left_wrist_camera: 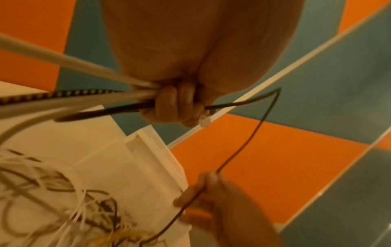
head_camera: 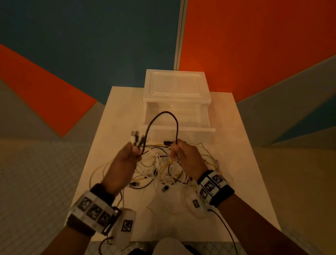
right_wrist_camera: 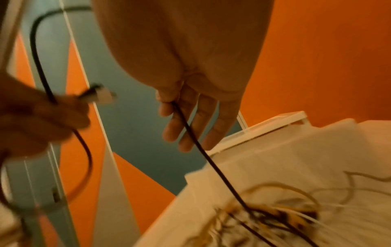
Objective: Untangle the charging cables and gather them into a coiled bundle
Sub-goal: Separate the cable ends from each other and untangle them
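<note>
Black cable [head_camera: 164, 115] arched between hands: left hand [head_camera: 123, 160] clenched round several cable ends; right hand [head_camera: 187, 157] pinching it above tangle [head_camera: 161, 169] on table [head_camera: 239, 149].

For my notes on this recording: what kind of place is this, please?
Probably a staged indoor recording space, not a home: a small white table against orange and teal wall panels, a clear plastic drawer box, and a tiled floor.

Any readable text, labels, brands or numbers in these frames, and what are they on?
None can be read.
Wristbands: black-and-white square marker patterns only, no letters or digits.
Drawer box: no label visible.
Cable plugs: too small and blurred for any marking.
</note>
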### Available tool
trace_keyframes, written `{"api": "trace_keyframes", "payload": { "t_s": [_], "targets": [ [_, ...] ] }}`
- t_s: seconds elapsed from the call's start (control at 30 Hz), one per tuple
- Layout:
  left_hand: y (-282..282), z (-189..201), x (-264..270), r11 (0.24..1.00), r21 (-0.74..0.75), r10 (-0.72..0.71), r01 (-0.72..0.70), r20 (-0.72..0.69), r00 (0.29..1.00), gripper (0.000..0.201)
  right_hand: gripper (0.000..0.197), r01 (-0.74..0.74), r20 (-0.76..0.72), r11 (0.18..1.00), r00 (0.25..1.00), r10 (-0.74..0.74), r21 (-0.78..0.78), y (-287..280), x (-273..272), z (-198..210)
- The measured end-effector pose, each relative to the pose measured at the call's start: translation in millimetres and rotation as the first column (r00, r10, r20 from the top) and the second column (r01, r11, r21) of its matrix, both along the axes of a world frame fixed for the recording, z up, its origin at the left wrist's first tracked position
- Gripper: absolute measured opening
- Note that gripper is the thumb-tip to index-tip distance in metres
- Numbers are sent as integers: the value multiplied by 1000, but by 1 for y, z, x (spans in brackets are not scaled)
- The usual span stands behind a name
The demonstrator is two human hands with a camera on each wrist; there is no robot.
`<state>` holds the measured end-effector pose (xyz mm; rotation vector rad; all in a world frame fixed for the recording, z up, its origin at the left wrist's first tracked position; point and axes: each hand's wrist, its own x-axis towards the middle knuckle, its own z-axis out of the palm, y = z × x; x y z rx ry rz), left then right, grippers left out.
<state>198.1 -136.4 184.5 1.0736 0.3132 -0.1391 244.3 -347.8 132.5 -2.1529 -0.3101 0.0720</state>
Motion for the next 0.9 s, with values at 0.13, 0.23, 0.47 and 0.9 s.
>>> {"api": "trace_keyframes", "payload": {
  "t_s": [0.13,0.23,0.47,0.9],
  "targets": [
    [-20,-12,-1,993,107,-67,59,75,995,29,29,-112,96,991,990,104,72,11,-4,31],
    [-30,-9,-2,957,290,-67,-2,228,971,28,27,-213,77,977,974,214,-23,16,-12,31],
    [-43,-6,-3,969,249,-97,-3,390,916,38,28,-253,-11,966,967,254,54,29,-26,19],
    [10,44,1,993,113,-33,-25,483,875,24,33,-164,-344,915,939,29,-370,-51,-8,-48]
  ]
}}
